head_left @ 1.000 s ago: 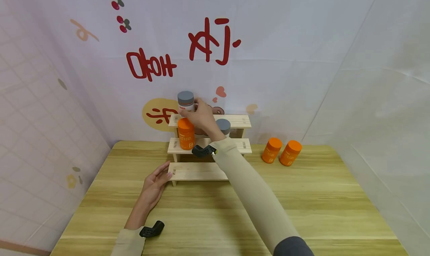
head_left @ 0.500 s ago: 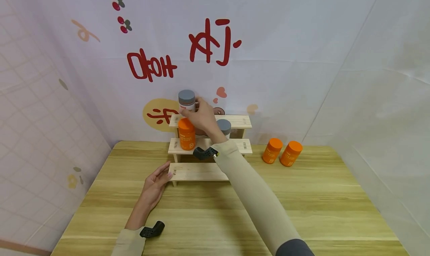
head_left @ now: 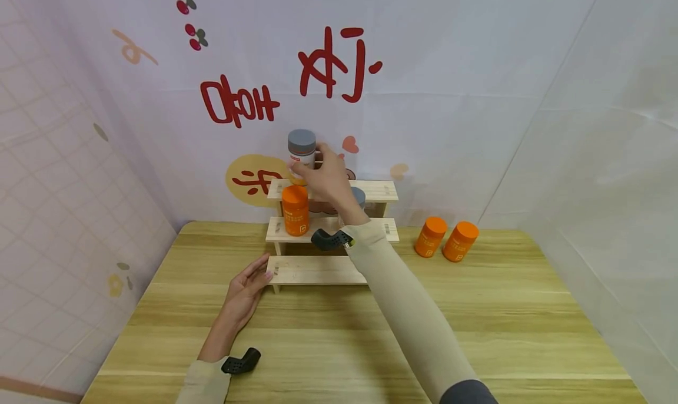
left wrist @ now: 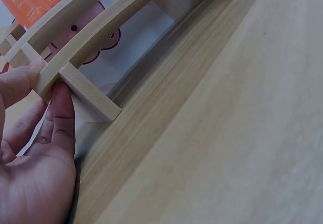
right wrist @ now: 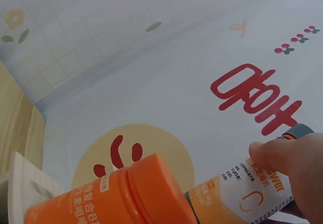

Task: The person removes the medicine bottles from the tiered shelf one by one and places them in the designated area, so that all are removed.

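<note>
My right hand (head_left: 329, 177) grips a supplement bottle (head_left: 302, 143) with a grey lid and a white and orange label, upright at the top tier of a three-step wooden rack (head_left: 318, 270). Whether the bottle's base touches the tier, I cannot tell. In the right wrist view, the thumb presses the side of this bottle (right wrist: 237, 193). Just below it, an orange bottle (head_left: 295, 212) stands on the middle tier. My left hand (head_left: 242, 295) pinches the left end of the lowest tier, thumb on top and fingers underneath, as the left wrist view shows.
A second grey-lidded bottle (head_left: 360, 196) stands on the middle tier, partly hidden by my right forearm. Two orange bottles (head_left: 431, 237) stand side by side on the wood-grain table (head_left: 477, 321), right of the rack. A printed cloth backdrop (head_left: 450, 98) hangs behind.
My right hand has moved up and slightly right with the grey-lidded bottle, which now shows its orange lower part. My left hand has stayed on the rack.
</note>
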### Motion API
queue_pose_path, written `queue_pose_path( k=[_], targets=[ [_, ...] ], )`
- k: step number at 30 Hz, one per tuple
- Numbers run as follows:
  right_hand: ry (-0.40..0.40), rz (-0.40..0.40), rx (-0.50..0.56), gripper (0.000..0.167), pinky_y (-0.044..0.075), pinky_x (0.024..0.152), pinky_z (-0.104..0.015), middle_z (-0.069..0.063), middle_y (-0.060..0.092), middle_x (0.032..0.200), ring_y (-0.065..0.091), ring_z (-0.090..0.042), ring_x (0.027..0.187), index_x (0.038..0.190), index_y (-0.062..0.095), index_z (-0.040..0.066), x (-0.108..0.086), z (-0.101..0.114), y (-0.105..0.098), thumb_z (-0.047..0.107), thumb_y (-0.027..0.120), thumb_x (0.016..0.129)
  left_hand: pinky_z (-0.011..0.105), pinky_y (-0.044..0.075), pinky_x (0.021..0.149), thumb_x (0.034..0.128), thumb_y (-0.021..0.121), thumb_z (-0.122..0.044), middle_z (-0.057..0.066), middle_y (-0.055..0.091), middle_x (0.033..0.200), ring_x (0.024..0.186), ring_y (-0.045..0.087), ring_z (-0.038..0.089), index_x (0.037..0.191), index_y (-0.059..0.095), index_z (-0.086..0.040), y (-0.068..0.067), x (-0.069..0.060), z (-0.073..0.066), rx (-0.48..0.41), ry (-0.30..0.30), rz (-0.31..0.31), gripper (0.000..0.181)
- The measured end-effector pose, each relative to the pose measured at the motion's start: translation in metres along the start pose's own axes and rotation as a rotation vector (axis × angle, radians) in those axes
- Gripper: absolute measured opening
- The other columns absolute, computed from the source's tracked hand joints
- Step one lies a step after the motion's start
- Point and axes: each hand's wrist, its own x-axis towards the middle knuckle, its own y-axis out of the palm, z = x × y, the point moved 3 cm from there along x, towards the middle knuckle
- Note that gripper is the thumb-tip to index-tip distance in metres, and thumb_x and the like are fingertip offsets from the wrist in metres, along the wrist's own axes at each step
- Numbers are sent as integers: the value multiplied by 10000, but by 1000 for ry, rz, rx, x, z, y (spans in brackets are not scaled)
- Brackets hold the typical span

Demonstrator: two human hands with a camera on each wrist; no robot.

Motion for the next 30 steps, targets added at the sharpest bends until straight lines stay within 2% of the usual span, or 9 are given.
queue_pose_path(
  k=[6,15,23,30],
  targets=[
    [-6,-9,-7,633,567,1001,-420,-132,636,1368,643,-279,1186,1474,499,120,-5,2,-9,360,740,939,125,478,1050,1025,618,-62,55,410,1444,1269,525,12,1604,296,-20,1,0,-1,5,-4,-6,664],
    [-79,-10,5,616,578,1002,-399,-127,626,1366,646,-278,1188,1473,498,114,-16,-2,-20,360,724,955,120,475,1049,1028,606,-49,39,420,1435,1270,524,-1,1604,290,-11,2,0,-1,0,-5,-8,658],
    [-59,-5,19,624,566,1020,-407,-95,627,1382,643,-276,1203,1488,510,158,-26,-6,-28,395,726,952,119,481,1040,1028,604,-42,25,446,1409,1268,527,0,1598,283,17,0,-2,0,4,14,-13,658],
    [-95,-3,52,617,547,1047,-405,-78,640,1356,649,-257,1193,1491,517,188,-37,-9,-40,392,731,950,124,479,1048,1028,606,-45,23,449,1425,1284,523,1,1597,294,11,1,1,1,-4,15,-7,652]
  ],
)
